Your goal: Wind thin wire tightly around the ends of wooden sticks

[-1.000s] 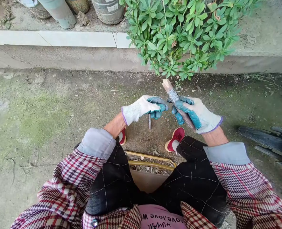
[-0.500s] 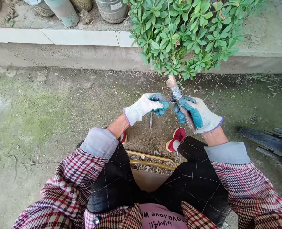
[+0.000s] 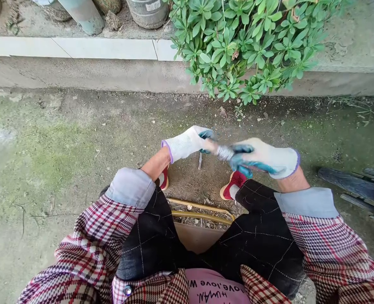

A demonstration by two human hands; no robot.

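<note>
Both my hands wear white gloves with teal palms. My right hand (image 3: pixel 264 159) is closed round a short wooden stick (image 3: pixel 220 150) wound with thin silver wire, which now lies almost level and points left. My left hand (image 3: pixel 190 142) is closed at the stick's left end, its fingertips pinched together there; what they hold is blurred. Both hands hover above my knees and red shoes.
A small metal tool (image 3: pixel 200 160) lies on the dirt between my shoes. A leafy green plant (image 3: pixel 240 46) hangs over the concrete ledge (image 3: pixel 79 48) ahead. Pots and a pipe stand on the ledge. Dark objects (image 3: pixel 351 183) lie at the right. A stool frame (image 3: pixel 202 215) shows under my legs.
The right hand has swung the wire-wound stick from pointing up and away to lying nearly level, pointing left. The left hand stayed at its end.
</note>
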